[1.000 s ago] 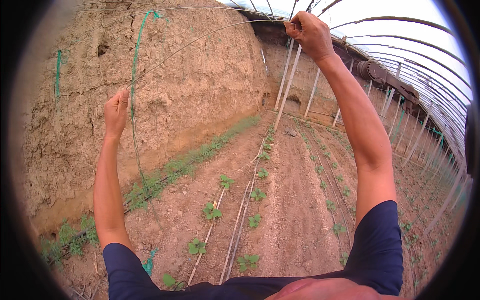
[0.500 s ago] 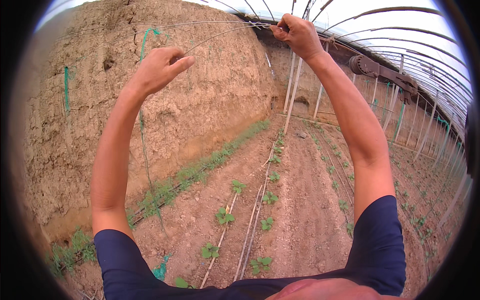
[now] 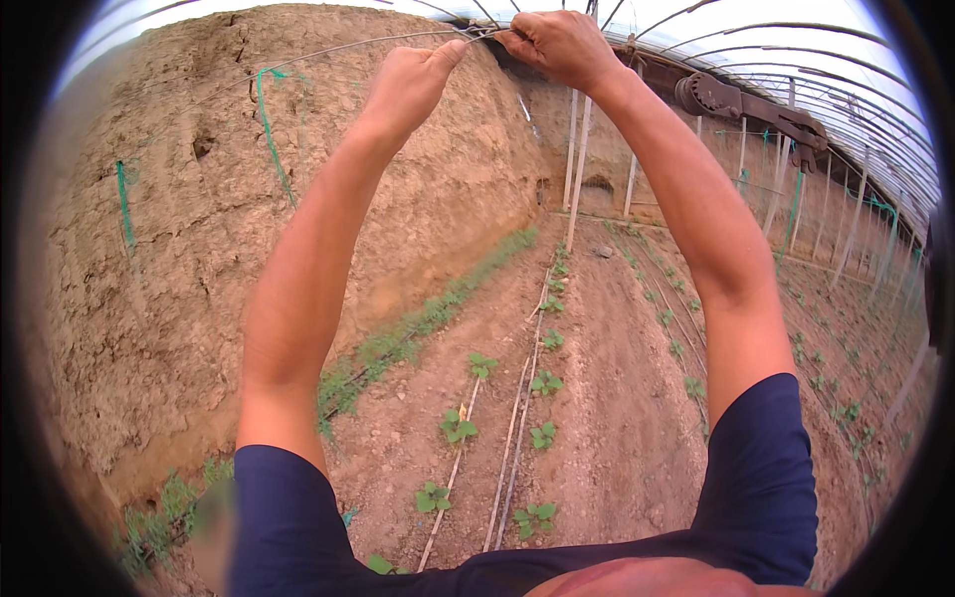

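Note:
Both my arms are raised overhead to a thin grey wire that runs in from the left across the earth wall. My left hand is closed, its thumb and forefinger pinching a wire end beside a twisted crossing of wire. Just to the right, my right hand grips the wire at the same crossing with curled fingers. Only a small gap separates the two hands. What lies inside the right fingers is hidden.
A rough earth wall rises on the left, with green twine hanging down it. Rows of seedlings grow beside thin hoses in the soil. Pale poles and a rusty metal arm stand ahead under curved roof ribs.
My left hand has moved up and right, from well apart to close beside the right hand. The right hand has shifted slightly left and up, still on the wire.

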{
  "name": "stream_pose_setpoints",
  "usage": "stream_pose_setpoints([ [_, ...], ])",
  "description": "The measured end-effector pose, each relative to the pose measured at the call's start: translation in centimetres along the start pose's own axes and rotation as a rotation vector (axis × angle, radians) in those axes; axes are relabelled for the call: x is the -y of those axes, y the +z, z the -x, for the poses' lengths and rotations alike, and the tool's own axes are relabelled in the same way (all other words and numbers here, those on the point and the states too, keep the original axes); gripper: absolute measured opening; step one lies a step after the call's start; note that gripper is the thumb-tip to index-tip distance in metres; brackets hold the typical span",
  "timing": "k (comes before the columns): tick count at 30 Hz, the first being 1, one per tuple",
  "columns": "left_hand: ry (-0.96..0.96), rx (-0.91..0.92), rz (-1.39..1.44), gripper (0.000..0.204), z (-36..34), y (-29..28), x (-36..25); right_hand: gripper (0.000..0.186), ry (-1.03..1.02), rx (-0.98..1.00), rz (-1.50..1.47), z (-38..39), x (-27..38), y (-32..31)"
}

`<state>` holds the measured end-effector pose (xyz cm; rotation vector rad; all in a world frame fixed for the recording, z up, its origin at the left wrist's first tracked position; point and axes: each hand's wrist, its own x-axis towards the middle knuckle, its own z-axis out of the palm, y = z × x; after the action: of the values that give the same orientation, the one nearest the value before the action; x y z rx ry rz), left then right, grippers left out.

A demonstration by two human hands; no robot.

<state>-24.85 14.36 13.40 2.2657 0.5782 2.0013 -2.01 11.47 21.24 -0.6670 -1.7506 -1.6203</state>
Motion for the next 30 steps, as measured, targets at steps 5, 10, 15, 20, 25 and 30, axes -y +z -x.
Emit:
stream_pose_setpoints([
  [5,-0.115,-0.165,0.523,0.053,1.6,4.1,0.2,0.029,0.102,0.057,-0.072,-0.5,0.8,0.5],
  [10,-0.268,-0.328,0.901,0.046,1.3,7.9,-1.4,0.029,0.07,-0.11,-0.133,-0.8,1.4,0.3],
  [15,-0.223,-0.472,1.078,0.047,-1.4,11.9,-2.4,0.016,-0.212,-0.25,0.106,-1.8,0.7,0.6],
  [20,0.069,-0.859,0.438,0.043,-5.7,15.7,-0.5,0.017,-0.096,-0.277,0.148,-2.4,0.2,1.4],
  [25,-0.02,-0.773,0.548,0.042,-7.3,17.3,-2.3,0.021,-0.073,-0.243,0.119,-3.2,-1.2,0.7],
  [30,-0.072,-0.325,1.23,0.042,-1.7,13.5,-3.5,0.025,-0.134,-0.077,-0.049,-2.8,-2.3,-0.4],
])
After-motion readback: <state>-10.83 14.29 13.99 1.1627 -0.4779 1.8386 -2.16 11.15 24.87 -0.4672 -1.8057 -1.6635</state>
